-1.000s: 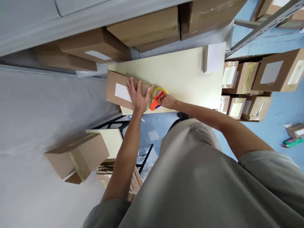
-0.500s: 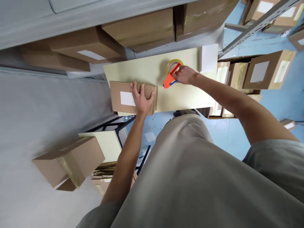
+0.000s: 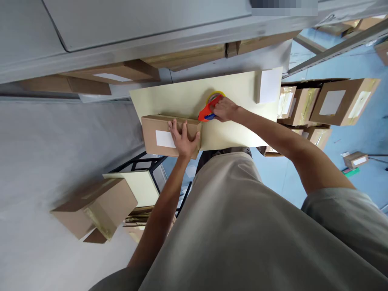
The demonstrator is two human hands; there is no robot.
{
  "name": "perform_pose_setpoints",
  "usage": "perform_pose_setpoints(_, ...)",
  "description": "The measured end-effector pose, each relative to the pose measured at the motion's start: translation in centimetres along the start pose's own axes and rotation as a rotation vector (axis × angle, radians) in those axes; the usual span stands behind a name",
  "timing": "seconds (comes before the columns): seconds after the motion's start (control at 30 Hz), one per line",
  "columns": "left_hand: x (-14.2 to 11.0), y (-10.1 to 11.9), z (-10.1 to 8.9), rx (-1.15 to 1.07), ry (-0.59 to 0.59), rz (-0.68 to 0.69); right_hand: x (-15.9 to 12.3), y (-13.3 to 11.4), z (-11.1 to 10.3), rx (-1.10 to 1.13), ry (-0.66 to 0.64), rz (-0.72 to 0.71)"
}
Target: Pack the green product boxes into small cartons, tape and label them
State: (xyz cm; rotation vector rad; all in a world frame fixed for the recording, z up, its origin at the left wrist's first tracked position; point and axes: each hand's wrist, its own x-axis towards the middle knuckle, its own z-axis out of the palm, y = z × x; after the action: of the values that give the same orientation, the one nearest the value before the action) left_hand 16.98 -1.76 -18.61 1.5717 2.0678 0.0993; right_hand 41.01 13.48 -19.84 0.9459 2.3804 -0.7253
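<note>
Carton on counter: white label on, apparently closed; taping at the near end unclear, perhaps left to finish.
Left hand on top, fingers spread wide; right hand wrapped round orange tape dispenser, just beside that end.

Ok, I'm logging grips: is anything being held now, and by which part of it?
The right hand holds the tape dispenser by the side facing away from the box, the exact spot hidden. The left hand rests spread on that box.

A plain grey wall at left, blue floor at right, grey shelving ahead
</note>
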Motion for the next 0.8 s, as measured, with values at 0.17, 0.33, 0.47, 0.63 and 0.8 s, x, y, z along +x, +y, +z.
perform_pose_setpoints(0.17,-0.1,0.1,-0.1,-0.070,-0.057,-0.038,0.9,-1.0,-1.8,0.067,0.083,0.194)
perform_pose_setpoints(0.33,-0.2,-0.3,-0.1,-0.098,-0.008,0.037,0.1,-1.9,-3.0,0.210,0.188,0.326)
perform_pose_setpoints(0.47,-0.2,-0.9,-0.4,-0.129,0.066,0.152,-3.0,-4.6,-3.1,0.355,0.197,0.491)
perform_pose_setpoints(0.63,-0.4,0.5,-2.0,-0.205,0.030,0.467,-6.8,-9.8,-2.8,0.583,0.276,0.626)
perform_pose_setpoints(0.8,0.1,3.4,-3.9,-0.289,0.111,0.867,-9.4,-14.5,-4.3,0.704,0.500,0.711)
